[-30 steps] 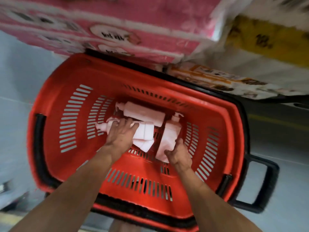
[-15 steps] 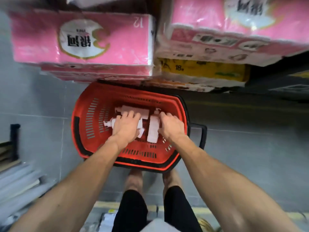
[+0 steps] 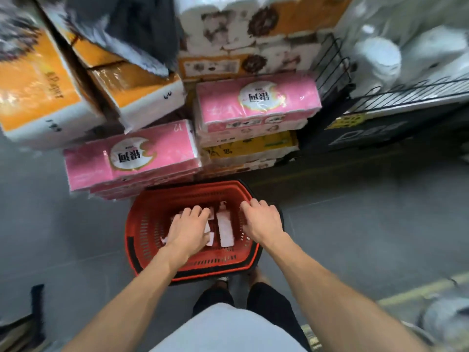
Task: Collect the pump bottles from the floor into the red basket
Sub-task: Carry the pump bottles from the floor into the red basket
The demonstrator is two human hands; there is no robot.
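Observation:
The red basket (image 3: 142, 219) stands on the grey floor just in front of my feet. White pump bottles lie inside it; one bottle (image 3: 225, 228) shows in full, pump end pointing away from me. Others are mostly hidden under my left hand (image 3: 189, 231), with only a white corner (image 3: 210, 239) peeking out. My left hand hovers above them with relaxed fingers and holds nothing. My right hand (image 3: 262, 221) hangs over the basket's right rim, fingers loosely curled and empty. No bottle shows on the floor.
Pink tissue packs (image 3: 132, 156) are stacked right behind the basket, with orange packs (image 3: 38, 87) up left. A black wire shelf (image 3: 380, 97) with wrapped goods stands at the right. Grey floor tiles (image 3: 368, 224) spread right of the basket, crossed by a yellow line (image 3: 418, 290).
The view has pulled up and away from the basket. Both hands let go of the bottles, which stay lying in the basket, and rose above it; the right hand shifted toward the right rim.

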